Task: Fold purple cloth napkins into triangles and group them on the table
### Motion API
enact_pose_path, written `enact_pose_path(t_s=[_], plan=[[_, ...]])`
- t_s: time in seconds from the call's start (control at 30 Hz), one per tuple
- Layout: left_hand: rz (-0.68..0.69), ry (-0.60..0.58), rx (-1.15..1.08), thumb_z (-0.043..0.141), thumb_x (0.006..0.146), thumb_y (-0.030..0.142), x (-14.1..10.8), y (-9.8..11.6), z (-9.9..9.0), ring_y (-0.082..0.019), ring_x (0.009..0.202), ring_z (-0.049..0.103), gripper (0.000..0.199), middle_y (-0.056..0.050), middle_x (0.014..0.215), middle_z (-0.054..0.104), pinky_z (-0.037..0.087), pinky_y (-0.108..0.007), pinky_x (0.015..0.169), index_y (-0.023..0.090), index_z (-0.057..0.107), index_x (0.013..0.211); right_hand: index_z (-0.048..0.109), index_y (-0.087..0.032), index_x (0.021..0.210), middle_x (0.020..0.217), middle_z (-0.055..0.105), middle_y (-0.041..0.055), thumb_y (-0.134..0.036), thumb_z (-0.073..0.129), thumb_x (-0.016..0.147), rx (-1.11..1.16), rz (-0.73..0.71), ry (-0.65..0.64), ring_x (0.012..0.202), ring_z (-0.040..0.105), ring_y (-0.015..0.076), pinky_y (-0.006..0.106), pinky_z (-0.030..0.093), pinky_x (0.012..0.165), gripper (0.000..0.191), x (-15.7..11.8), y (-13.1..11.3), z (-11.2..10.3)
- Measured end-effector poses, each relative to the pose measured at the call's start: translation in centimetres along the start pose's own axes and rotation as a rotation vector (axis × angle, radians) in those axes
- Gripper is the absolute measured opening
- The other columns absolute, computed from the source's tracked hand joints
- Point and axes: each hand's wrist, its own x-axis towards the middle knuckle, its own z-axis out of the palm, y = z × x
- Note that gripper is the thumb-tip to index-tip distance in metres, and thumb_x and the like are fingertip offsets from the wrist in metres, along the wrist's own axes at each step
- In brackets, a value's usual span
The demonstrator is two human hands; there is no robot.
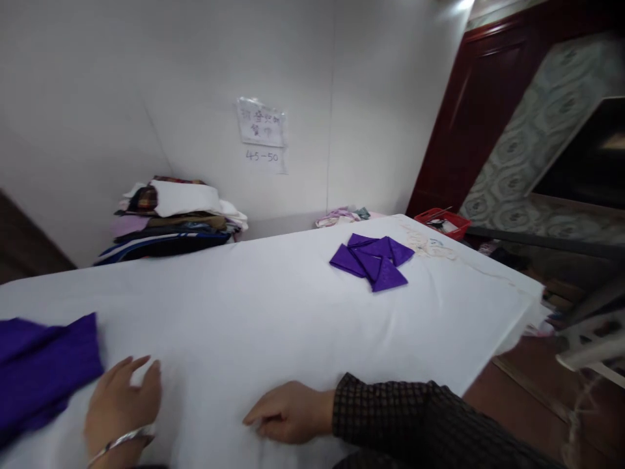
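My left hand point(124, 407), with a silver bangle at the wrist, hovers over or rests on the white cloth at the lower left. Its thumb and fingers are apart, slightly curled and empty. Close by on its left lies a dark purple cloth point(46, 368), loosely spread and cut off by the view's edge. My right hand point(290, 412), below a dark checked sleeve, is low on the white-covered table point(234, 312). Its fingers are curled together, and no object shows in them. Farther back on the right, folded purple cloth pieces point(374, 259) overlap with pointed corners.
A tall pile of folded clothes point(180, 218) stands behind the table at the left. Loose pale threads point(430, 247) lie near the far right corner, with a red basket point(442, 223) beyond. Handwritten paper signs point(263, 133) hang on the wall.
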Motion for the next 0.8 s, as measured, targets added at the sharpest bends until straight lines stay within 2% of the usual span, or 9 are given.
enact_pose_path(t_s=[0.07, 0.13, 0.17, 0.23, 0.33, 0.43, 0.57, 0.67, 0.8], plan=[[0.065, 0.114, -0.079, 0.045, 0.074, 0.043, -1.1, 0.3, -0.1, -0.022, 0.092, 0.062, 0.023, 0.006, 0.128, 0.056, 0.046, -0.044, 0.095, 0.028, 0.057, 0.087, 0.065, -0.017, 0.107, 0.104, 0.070, 0.0049, -0.018, 0.053, 0.083, 0.041, -0.035, 0.056, 0.095, 0.063, 0.0130, 0.020, 0.045, 0.085, 0.027, -0.4, 0.3, 0.5], [0.089, 0.210, -0.134, 0.050, 0.069, 0.034, -1.8, 0.7, -0.4, -0.025, 0.103, 0.058, 0.018, -0.001, 0.111, 0.065, 0.044, -0.045, 0.098, 0.024, 0.058, 0.081, 0.066, -0.017, 0.103, 0.097, 0.071, 0.0051, -0.018, 0.051, 0.082, 0.111, -0.054, 0.094, 0.087, 0.064, 0.0137, 0.022, 0.047, 0.080, 0.026, -0.8, 0.3, 0.4], [0.104, 0.224, -0.139, 0.050, 0.070, 0.033, -1.8, 0.8, -0.6, -0.027, 0.107, 0.056, 0.019, -0.006, 0.107, 0.065, 0.043, -0.045, 0.098, 0.022, 0.059, 0.082, 0.067, -0.018, 0.101, 0.093, 0.071, 0.0050, -0.019, 0.051, 0.082, 0.153, -0.052, 0.105, 0.084, 0.064, 0.0140, 0.023, 0.047, 0.078, 0.025, -0.9, 0.2, 0.2], [0.055, 0.218, -0.116, 0.047, 0.073, 0.030, -1.6, 0.9, -1.1, -0.026, 0.102, 0.059, 0.023, -0.011, 0.105, 0.065, 0.046, -0.041, 0.093, 0.019, 0.061, 0.087, 0.068, -0.019, 0.096, 0.088, 0.070, 0.0046, -0.021, 0.050, 0.084, 0.232, -0.034, 0.104, 0.081, 0.063, 0.0148, 0.024, 0.047, 0.075, 0.022, -1.2, -0.1, -0.2], [-0.037, 0.206, -0.066, 0.046, 0.077, 0.027, -0.9, 0.6, -1.8, -0.021, 0.090, 0.062, 0.027, -0.011, 0.108, 0.064, 0.049, -0.035, 0.085, 0.017, 0.062, 0.096, 0.068, -0.021, 0.093, 0.084, 0.069, 0.0042, -0.026, 0.051, 0.086, 0.290, 0.006, 0.059, 0.078, 0.062, 0.0160, 0.026, 0.047, 0.073, 0.019, -1.4, -0.2, -0.5], [-0.078, 0.217, 0.030, 0.046, 0.080, 0.023, -0.2, 0.4, -2.3, -0.021, 0.096, 0.059, 0.026, -0.010, 0.106, 0.064, 0.047, -0.032, 0.088, 0.015, 0.063, 0.099, 0.068, -0.023, 0.094, 0.085, 0.069, 0.0051, -0.031, 0.051, 0.087, 0.314, 0.020, 0.026, 0.078, 0.062, 0.0179, 0.028, 0.049, 0.072, 0.020, -1.6, 0.4, -0.2], [-0.131, 0.266, 0.119, 0.048, 0.080, 0.020, 1.2, 0.3, -3.0, -0.024, 0.107, 0.054, 0.027, -0.010, 0.115, 0.061, 0.043, -0.036, 0.093, 0.017, 0.064, 0.102, 0.068, -0.029, 0.097, 0.089, 0.069, 0.0061, -0.037, 0.050, 0.088, 0.327, 0.026, 0.013, 0.083, 0.063, 0.0207, 0.031, 0.051, 0.076, 0.022, -1.9, 1.5, 0.5], [-0.167, 0.300, 0.198, 0.050, 0.081, 0.022, 2.5, 0.0, -3.6, -0.026, 0.117, 0.048, 0.029, -0.009, 0.126, 0.055, 0.039, -0.042, 0.096, 0.019, 0.063, 0.107, 0.068, -0.030, 0.100, 0.090, 0.070, 0.0067, -0.040, 0.048, 0.088, 0.322, 0.021, -0.007, 0.079, 0.063, 0.0207, 0.031, 0.052, 0.073, 0.026, -1.9, 2.2, 0.7], [-0.206, 0.321, 0.322, 0.051, 0.083, 0.029, 4.1, -1.4, -3.9, -0.028, 0.131, 0.033, 0.037, -0.010, 0.140, 0.044, 0.027, -0.049, 0.106, 0.019, 0.058, 0.117, 0.068, -0.030, 0.101, 0.087, 0.069, 0.0071, -0.043, 0.046, 0.088, 0.328, 0.010, -0.043, 0.074, 0.064, 0.0202, 0.030, 0.054, 0.068, 0.028, -1.8, 2.4, 0.6]])
